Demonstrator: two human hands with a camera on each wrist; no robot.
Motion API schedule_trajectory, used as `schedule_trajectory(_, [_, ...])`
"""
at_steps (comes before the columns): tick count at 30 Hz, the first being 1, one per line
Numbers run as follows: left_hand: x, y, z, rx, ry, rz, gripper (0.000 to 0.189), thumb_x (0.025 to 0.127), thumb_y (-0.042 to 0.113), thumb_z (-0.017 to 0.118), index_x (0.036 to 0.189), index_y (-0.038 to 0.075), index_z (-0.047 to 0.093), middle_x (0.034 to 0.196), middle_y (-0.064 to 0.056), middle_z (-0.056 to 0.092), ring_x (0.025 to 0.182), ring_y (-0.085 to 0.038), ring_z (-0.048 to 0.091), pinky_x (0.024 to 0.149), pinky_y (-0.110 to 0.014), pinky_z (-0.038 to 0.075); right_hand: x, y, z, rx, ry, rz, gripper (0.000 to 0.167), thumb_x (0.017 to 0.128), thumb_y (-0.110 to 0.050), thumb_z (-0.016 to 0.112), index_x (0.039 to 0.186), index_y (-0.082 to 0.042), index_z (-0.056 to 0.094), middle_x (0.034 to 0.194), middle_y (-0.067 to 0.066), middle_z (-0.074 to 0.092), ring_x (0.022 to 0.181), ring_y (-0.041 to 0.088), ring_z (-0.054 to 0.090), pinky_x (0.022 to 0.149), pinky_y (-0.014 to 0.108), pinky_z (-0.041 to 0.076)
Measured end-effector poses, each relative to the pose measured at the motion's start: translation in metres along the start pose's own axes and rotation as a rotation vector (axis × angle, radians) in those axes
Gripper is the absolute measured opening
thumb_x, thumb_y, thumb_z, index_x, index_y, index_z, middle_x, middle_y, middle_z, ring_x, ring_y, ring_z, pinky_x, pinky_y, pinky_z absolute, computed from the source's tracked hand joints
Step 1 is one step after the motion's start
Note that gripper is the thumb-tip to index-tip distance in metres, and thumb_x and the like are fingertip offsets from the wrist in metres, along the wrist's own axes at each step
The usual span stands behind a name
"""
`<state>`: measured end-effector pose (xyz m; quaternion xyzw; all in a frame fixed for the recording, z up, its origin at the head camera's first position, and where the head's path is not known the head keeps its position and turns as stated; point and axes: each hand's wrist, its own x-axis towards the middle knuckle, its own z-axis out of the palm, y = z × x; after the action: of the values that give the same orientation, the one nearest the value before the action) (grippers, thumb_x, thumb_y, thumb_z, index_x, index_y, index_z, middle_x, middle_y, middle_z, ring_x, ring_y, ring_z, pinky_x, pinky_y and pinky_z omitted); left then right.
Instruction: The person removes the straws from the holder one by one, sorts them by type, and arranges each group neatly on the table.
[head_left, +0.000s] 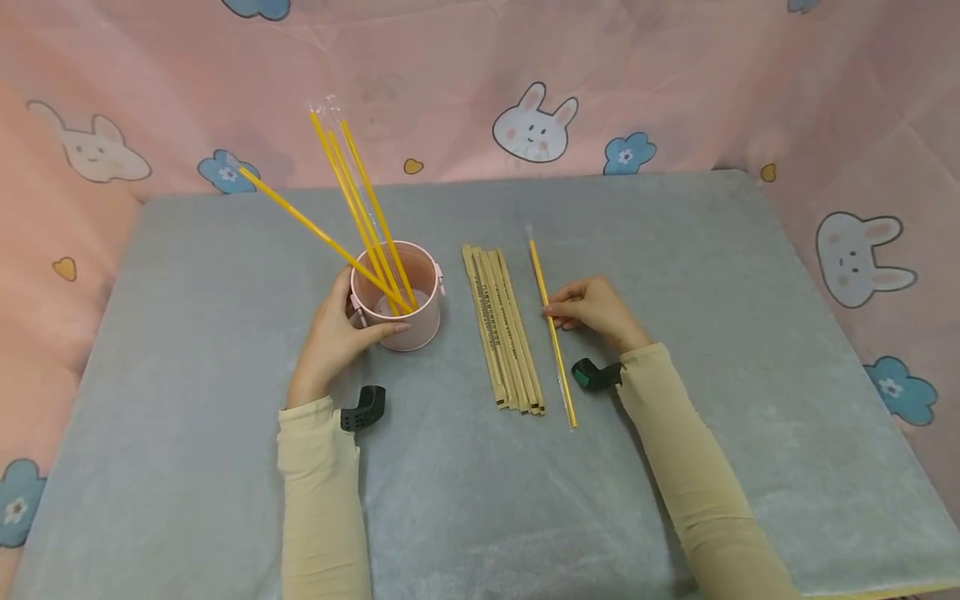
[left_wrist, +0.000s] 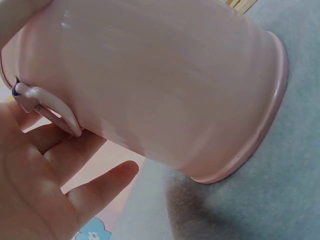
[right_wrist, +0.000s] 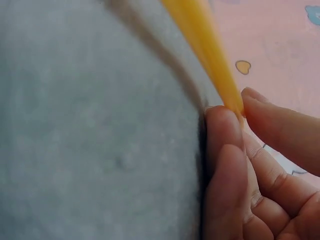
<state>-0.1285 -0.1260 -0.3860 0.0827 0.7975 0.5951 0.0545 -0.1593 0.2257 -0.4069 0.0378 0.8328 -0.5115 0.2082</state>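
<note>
A small pink bucket (head_left: 422, 327) with side handles stands left of centre. My left hand (head_left: 335, 335) grips it, thumb along the near side of the rim and the other fingers around the left side. Several yellow straws in clear wrappers stand in the bucket; one straw (head_left: 303, 218) leans far to the left. To the right, my right hand (head_left: 596, 310) pinches a yellow wrapped straw (head_left: 537, 268) between thumb and fingers near its middle. In the right wrist view, the fingertips (right_wrist: 223, 122) hold that straw (right_wrist: 202, 45) close over the grey cloth.
Between the bucket and the right hand lies a row of several narrow brown paper-wrapped sticks (head_left: 504, 329) with print on them. Grey cloth (head_left: 465, 492) covers the table. A pink curtain (head_left: 450, 83) with rabbits and flowers hangs along the back and sides.
</note>
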Motion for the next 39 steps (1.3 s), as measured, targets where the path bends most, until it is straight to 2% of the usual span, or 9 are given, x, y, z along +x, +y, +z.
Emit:
schedule_trajectory(5, [0.000, 0.000, -0.001, -0.001, 0.003, 0.005, 0.084, 0.071, 0.010, 0.083, 0.141, 0.008, 0.035, 0.137, -0.011, 0.045, 0.129, -0.027, 0.041, 0.109, -0.042, 0.031, 0.002, -0.001, 0.001, -0.044, 0.005, -0.002, 0.028, 0.086, -0.011, 0.070, 0.101, 0.012, 0.066, 0.075, 0.007, 0.069, 0.063, 0.011, 0.063, 0.060, 0.024, 0.055])
schedule_trajectory(17, [0.000, 0.001, 0.002, 0.002, 0.004, 0.006, 0.083, 0.072, 0.011, 0.083, 0.140, 0.008, 0.036, 0.136, -0.011, 0.046, 0.128, -0.028, 0.042, 0.108, -0.042, 0.032, 0.002, 0.002, -0.002, -0.059, -0.015, -0.012, 0.022, 0.088, -0.008, 0.067, 0.101, 0.009, 0.067, 0.080, 0.010, 0.070, 0.065, 0.012, 0.065, 0.061, 0.026, 0.056])
schedule_trajectory(26, [0.000, 0.002, 0.000, -0.009, 0.016, 0.023, 0.083, 0.072, 0.010, 0.083, 0.140, 0.008, 0.037, 0.136, -0.009, 0.046, 0.128, -0.026, 0.042, 0.109, -0.041, 0.031, 0.001, -0.005, 0.001, -0.153, -0.010, -0.004, 0.022, 0.086, -0.016, 0.071, 0.094, 0.005, 0.069, 0.075, 0.007, 0.069, 0.066, 0.015, 0.063, 0.061, 0.026, 0.054])
schedule_trajectory(39, [0.000, -0.001, 0.001, -0.002, 0.006, 0.005, 0.083, 0.071, 0.010, 0.084, 0.139, 0.007, 0.037, 0.135, -0.011, 0.047, 0.128, -0.027, 0.043, 0.108, -0.041, 0.033, -0.001, -0.004, 0.003, -0.161, -0.001, -0.002, 0.017, 0.086, -0.011, 0.069, 0.091, 0.005, 0.069, 0.074, 0.007, 0.068, 0.064, 0.016, 0.062, 0.059, 0.026, 0.054])
